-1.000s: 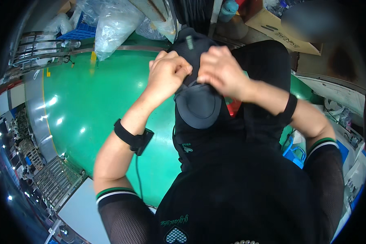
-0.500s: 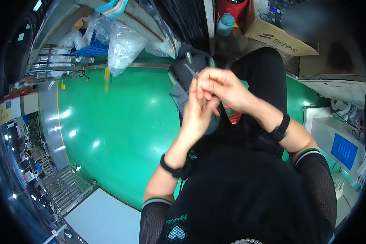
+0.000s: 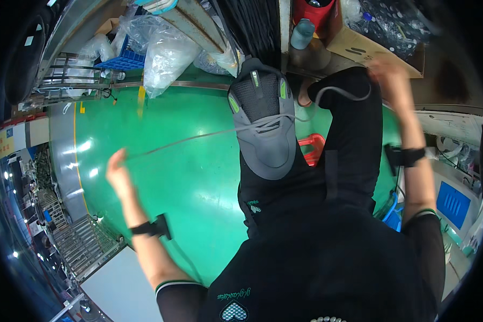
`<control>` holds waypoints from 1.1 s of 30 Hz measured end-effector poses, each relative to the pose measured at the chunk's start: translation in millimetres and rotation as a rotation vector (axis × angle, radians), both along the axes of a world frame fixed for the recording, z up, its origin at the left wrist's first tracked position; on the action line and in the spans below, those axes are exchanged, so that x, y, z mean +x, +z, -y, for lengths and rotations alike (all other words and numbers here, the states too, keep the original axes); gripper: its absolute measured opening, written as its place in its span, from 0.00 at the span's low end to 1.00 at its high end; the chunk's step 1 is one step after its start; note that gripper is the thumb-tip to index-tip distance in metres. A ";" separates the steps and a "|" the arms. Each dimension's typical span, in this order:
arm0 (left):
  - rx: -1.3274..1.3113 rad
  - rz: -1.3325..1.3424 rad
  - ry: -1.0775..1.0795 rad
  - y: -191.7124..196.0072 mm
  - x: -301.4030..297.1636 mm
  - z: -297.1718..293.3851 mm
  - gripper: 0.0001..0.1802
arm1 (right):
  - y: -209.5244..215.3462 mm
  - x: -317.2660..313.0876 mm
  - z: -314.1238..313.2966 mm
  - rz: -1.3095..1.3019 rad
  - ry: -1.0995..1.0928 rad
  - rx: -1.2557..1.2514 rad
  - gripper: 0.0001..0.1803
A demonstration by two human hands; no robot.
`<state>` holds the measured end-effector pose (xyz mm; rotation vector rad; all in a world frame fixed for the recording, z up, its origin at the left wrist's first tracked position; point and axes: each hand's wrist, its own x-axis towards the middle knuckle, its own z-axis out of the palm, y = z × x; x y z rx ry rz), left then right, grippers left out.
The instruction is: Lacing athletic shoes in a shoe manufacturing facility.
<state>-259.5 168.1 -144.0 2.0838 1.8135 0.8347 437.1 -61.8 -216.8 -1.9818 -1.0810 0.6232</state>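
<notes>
Grey shoe [image 3: 268, 155], seen from above, lying on the person's lap against the black trousers [image 3: 354, 139], its rounded toe directed toward the torso and its collar away. The upper is smooth and paler around a darker, textured tongue [image 3: 258, 96]; bright green inserts mark both sides near the opening, and a small pale green tag sits on the tongue. A thin grey lace [image 3: 265, 124] crosses the shoe in a few overlapping strands just above the toe. One length runs nearly straight to the person's left; the other passes to the right in a loose curve over the raised knee.

Both arms are spread wide. The left hand [image 3: 118, 170] is held out over the green floor [image 3: 172, 112], well apart from the shoe, forearm rising from the lower edge; its fingers appear to pinch the lace's left length at their tips. The right hand [image 3: 390, 75] is raised beyond the knee, in front of the cardboard box [image 3: 354, 51], the forearm nearly vertical in view. Motion blur covers it: the lace's curved end lies near, but whether the fingers grip it cannot be told. Dark straps [image 3: 142, 229] encircle both wrists.
</notes>
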 end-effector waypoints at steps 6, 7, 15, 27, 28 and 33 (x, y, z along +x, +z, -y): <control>-0.166 0.093 -0.377 -38.0 253.2 85.6 0.04 | 5.4 -215.3 -51.4 -0.325 0.197 0.100 0.06; -0.179 0.104 -0.379 -38.7 261.4 92.5 0.04 | 6.2 -213.1 -44.6 -0.325 0.201 0.002 0.06; 0.184 -0.383 -0.505 -15.9 273.9 100.7 0.08 | 20.0 -205.6 -47.3 0.064 0.327 0.095 0.05; 0.129 -0.637 -0.756 13.3 294.4 84.1 0.06 | 35.7 -209.5 -64.1 0.707 0.561 0.142 0.04; 0.128 -0.639 -0.758 11.8 294.7 83.1 0.06 | 37.7 -211.0 -66.7 0.705 0.559 0.141 0.04; 0.155 -0.588 -0.711 8.0 291.2 86.7 0.07 | 40.6 -204.2 -72.9 0.832 0.781 0.209 0.05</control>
